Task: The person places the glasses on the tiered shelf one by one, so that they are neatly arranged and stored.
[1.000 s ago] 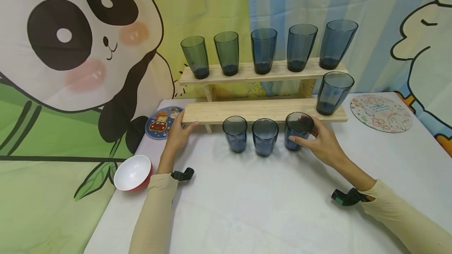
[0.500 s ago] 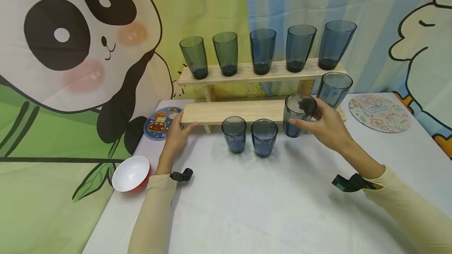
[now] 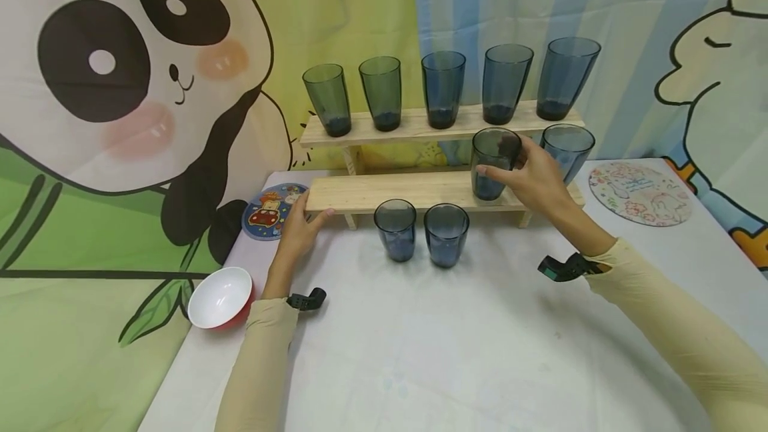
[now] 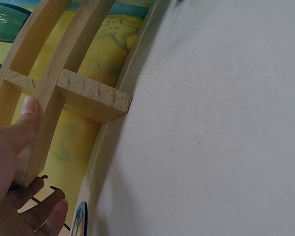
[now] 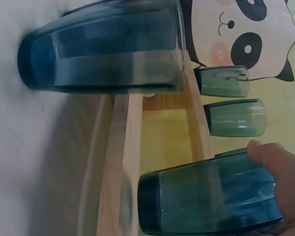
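My right hand (image 3: 537,175) holds a blue-tinted drinking glass (image 3: 487,180) upright, thumb on the near side. Its base sits right over the lower board of a two-tier wooden shelf (image 3: 372,192). In the right wrist view, the base of this glass (image 5: 206,204) is close against the board. The left hand (image 3: 298,229) grips the left end of that lower board, thumb on its front edge (image 4: 45,125) and fingers round the end. Two more glasses, one on the left (image 3: 396,232) and one on the right (image 3: 447,237), stand on the table before the shelf.
Several matching glasses (image 3: 443,89) line the upper board (image 3: 414,124). Another glass (image 3: 570,145) stands at the lower board's right end, partly behind the right hand. A white bowl (image 3: 221,295), a blue round mat (image 3: 264,215) and a floral mat (image 3: 641,193) lie at the sides.
My right hand has lifted the glass from the right end of the table row and brought it up and back over the lower board. The left hand keeps its grip.
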A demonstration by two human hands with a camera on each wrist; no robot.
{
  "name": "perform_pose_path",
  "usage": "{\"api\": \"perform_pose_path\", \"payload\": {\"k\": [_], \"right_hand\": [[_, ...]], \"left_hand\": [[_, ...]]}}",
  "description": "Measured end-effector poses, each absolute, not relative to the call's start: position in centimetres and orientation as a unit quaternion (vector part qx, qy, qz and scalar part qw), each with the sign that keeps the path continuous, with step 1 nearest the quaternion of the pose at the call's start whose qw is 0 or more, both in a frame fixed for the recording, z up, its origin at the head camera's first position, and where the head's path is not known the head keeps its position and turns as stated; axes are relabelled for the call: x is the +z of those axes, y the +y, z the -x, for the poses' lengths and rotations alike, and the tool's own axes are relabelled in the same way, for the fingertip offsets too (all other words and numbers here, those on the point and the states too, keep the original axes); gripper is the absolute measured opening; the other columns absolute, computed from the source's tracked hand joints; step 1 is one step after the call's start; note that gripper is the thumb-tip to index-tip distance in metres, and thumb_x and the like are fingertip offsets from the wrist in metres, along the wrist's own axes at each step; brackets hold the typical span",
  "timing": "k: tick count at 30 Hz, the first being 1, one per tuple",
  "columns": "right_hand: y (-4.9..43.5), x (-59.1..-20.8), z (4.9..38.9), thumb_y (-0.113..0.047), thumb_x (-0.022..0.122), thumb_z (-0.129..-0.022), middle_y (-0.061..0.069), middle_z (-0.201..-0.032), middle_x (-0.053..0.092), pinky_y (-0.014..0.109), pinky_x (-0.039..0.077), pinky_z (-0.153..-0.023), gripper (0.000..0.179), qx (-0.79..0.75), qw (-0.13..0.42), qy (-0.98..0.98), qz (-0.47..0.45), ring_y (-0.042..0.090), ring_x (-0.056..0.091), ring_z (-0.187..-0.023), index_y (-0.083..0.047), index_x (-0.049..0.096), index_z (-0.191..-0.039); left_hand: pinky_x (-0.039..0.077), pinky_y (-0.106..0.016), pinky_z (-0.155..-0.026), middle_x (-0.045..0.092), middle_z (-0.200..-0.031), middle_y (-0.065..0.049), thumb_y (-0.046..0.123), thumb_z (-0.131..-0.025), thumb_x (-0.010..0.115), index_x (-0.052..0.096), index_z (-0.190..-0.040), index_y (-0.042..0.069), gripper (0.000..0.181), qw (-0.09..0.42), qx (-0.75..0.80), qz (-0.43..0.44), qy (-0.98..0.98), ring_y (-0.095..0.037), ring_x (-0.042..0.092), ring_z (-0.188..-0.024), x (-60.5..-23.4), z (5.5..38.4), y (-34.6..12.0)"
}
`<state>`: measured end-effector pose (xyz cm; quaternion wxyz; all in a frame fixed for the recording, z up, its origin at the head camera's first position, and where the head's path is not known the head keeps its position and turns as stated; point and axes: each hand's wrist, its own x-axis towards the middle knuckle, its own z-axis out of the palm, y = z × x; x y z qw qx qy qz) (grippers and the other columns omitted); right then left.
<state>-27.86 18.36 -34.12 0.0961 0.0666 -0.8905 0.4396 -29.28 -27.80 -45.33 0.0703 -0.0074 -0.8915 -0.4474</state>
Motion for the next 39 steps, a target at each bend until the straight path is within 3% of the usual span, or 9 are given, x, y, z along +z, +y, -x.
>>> {"api": "perform_pose_path", "payload": {"k": [3,8,21,23,25,27,29,34,39], "right_hand": [[18.2,-34.3,28.4,-0.058,0.081,-0.089,0.011,-0.095,0.051,0.043,0.037,-0.072,0.068,0.43,0.099,-0.895,-0.064,0.028,0.047,-0.086,-0.006,0.055,-0.124],[18.1,-34.6,28.8,-0.061,0.08,-0.088,0.01,-0.091,0.047,0.042,0.036,-0.071,0.069,0.43,0.092,-0.896,-0.061,0.028,0.046,-0.083,-0.007,0.053,-0.121],[18.2,-35.0,29.1,-0.063,0.076,-0.09,0.011,-0.092,0.043,0.045,0.034,-0.07,0.079,0.438,0.072,-0.894,-0.061,0.029,0.043,-0.083,-0.008,0.048,-0.138],[18.1,-35.0,29.1,-0.063,0.076,-0.09,0.014,-0.102,0.049,0.046,0.04,-0.075,0.09,0.441,0.061,-0.893,-0.06,0.032,0.049,-0.091,-0.01,0.039,-0.153],[18.1,-35.0,28.9,-0.059,0.078,-0.091,0.022,-0.129,0.055,0.047,0.05,-0.093,0.104,0.457,0.05,-0.886,-0.065,0.036,0.058,-0.115,-0.011,0.024,-0.166],[18.1,-35.0,28.3,-0.056,0.079,-0.091,0.026,-0.159,0.042,0.051,0.045,-0.116,0.114,0.472,0.049,-0.877,-0.07,0.041,0.048,-0.144,-0.013,0.009,-0.171],[18.3,-35.3,27.4,-0.053,0.079,-0.092,0.02,-0.174,0.02,0.054,0.031,-0.128,0.114,0.485,0.064,-0.868,-0.083,0.041,0.028,-0.158,-0.014,0.006,-0.171],[18.5,-36.5,24.7,-0.049,0.074,-0.097,0.01,-0.175,0.021,0.048,0.031,-0.128,0.1,0.483,0.144,-0.858,-0.096,0.032,0.029,-0.159,-0.017,0.014,-0.17],[17.8,-37.7,22.7,-0.038,0.077,-0.099,0.012,-0.169,0.035,0.044,0.035,-0.127,0.088,0.488,0.186,-0.846,-0.107,0.028,0.037,-0.156,-0.014,0.027,-0.168]], "left_hand": [[0.024,-0.054,-0.13,0.026,-0.17,-0.025,0.041,-0.101,0.072,0.022,-0.167,0.004,0.091,0.071,-0.449,0.008,-0.891,-0.044,0.029,-0.157,-45.3,29.2,-27.8],[0.026,-0.055,-0.13,0.026,-0.17,-0.025,0.04,-0.102,0.071,0.021,-0.168,0.004,0.09,0.069,-0.446,0.005,-0.892,-0.045,0.03,-0.156,-45.3,29.1,-27.8],[0.03,-0.056,-0.128,0.029,-0.17,-0.023,0.042,-0.101,0.072,0.024,-0.168,0.009,0.089,0.069,-0.44,0.006,-0.895,-0.044,0.032,-0.156,-45.2,29.0,-27.5],[0.029,-0.057,-0.128,0.029,-0.169,-0.024,0.042,-0.101,0.071,0.023,-0.168,0.008,0.089,0.071,-0.44,0.008,-0.895,-0.044,0.031,-0.156,-45.1,29.0,-27.5],[0.03,-0.056,-0.127,0.03,-0.169,-0.024,0.041,-0.102,0.072,0.024,-0.168,0.008,0.088,0.072,-0.441,0.011,-0.895,-0.043,0.032,-0.155,-45.2,29.1,-27.5],[0.03,-0.056,-0.127,0.031,-0.169,-0.024,0.041,-0.101,0.072,0.024,-0.168,0.007,0.088,0.074,-0.442,0.012,-0.894,-0.043,0.033,-0.155,-45.2,29.1,-27.5],[0.031,-0.056,-0.127,0.031,-0.169,-0.024,0.04,-0.101,0.072,0.024,-0.167,0.006,0.088,0.074,-0.444,0.013,-0.893,-0.043,0.033,-0.155,-45.2,29.1,-27.5],[0.031,-0.055,-0.127,0.03,-0.169,-0.024,0.042,-0.101,0.072,0.024,-0.167,0.006,0.089,0.074,-0.441,0.01,-0.894,-0.044,0.033,-0.155,-45.2,29.2,-27.6],[0.032,-0.054,-0.127,0.029,-0.169,-0.024,0.044,-0.101,0.071,0.024,-0.168,0.008,0.089,0.07,-0.437,0.004,-0.897,-0.044,0.033,-0.155,-45.3,29.4,-27.8]]}}
